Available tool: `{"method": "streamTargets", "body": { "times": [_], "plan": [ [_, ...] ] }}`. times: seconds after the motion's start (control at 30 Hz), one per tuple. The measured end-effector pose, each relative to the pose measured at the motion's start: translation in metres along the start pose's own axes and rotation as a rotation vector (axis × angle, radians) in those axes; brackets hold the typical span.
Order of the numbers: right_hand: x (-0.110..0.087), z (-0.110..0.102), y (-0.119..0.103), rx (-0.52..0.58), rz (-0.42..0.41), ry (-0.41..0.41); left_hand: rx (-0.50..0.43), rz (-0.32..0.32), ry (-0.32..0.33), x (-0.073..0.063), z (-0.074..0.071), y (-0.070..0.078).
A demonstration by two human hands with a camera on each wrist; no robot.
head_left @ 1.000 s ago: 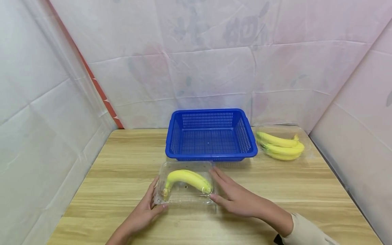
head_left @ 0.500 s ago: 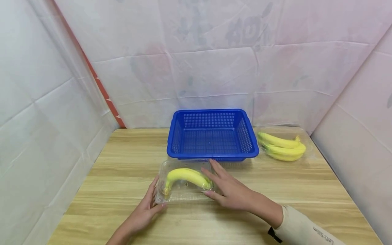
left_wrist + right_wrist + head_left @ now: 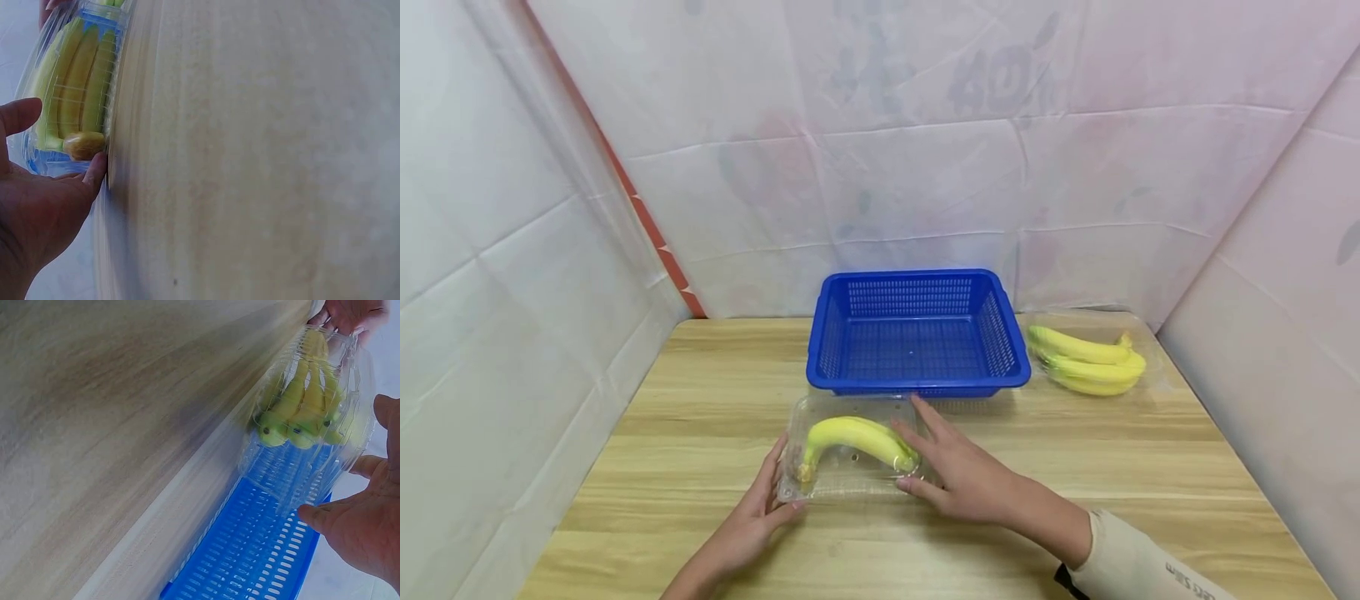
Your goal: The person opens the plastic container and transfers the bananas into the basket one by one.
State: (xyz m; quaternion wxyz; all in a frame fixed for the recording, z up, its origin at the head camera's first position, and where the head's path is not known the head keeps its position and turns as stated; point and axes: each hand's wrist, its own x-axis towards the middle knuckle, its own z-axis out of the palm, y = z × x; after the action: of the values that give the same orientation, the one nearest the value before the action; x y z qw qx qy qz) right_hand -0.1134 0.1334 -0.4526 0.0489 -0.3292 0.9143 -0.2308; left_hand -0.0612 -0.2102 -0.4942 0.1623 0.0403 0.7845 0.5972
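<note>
A clear plastic clamshell box [image 3: 850, 483] lies on the table in front of the basket. Inside is a bunch of bananas [image 3: 857, 435]; the wrist views show several fruits side by side. My left hand [image 3: 752, 517] holds the box's left end, thumb along the front corner and fingers up the side. At the opposite end, my right hand [image 3: 966, 475] has its fingers spread over the lid's right edge, thumb at the front. In the right wrist view those fingertips [image 3: 312, 515] meet the clear plastic. The left wrist view has the banana stem [image 3: 84, 145] close to my left fingers.
A blue plastic basket [image 3: 917, 385] with nothing in it stands right behind the box. Another clear box [image 3: 1138, 325] with bananas [image 3: 1093, 375] sits at the back right. The wooden table [image 3: 700, 400] is bounded by white sheet walls [image 3: 925, 183].
My right hand has slid left and further over the box's right end, its fingers now on the lid. My left hand and the box have stayed nearly in place.
</note>
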Motion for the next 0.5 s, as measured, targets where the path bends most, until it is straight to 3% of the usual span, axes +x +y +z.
{"method": "streamTargets", "body": {
  "times": [0.27, 0.5],
  "plan": [
    [-0.0023, 0.0011, -0.0036, -0.027, -0.007, 0.009, 0.050, -0.010, 0.037, -0.0005, 0.0024, -0.0033],
    [-0.0030, 0.0003, -0.0035, -0.042, -0.014, 0.013, 0.039, 0.000, 0.030, -0.0012, 0.0043, -0.0035]
  ]
}}
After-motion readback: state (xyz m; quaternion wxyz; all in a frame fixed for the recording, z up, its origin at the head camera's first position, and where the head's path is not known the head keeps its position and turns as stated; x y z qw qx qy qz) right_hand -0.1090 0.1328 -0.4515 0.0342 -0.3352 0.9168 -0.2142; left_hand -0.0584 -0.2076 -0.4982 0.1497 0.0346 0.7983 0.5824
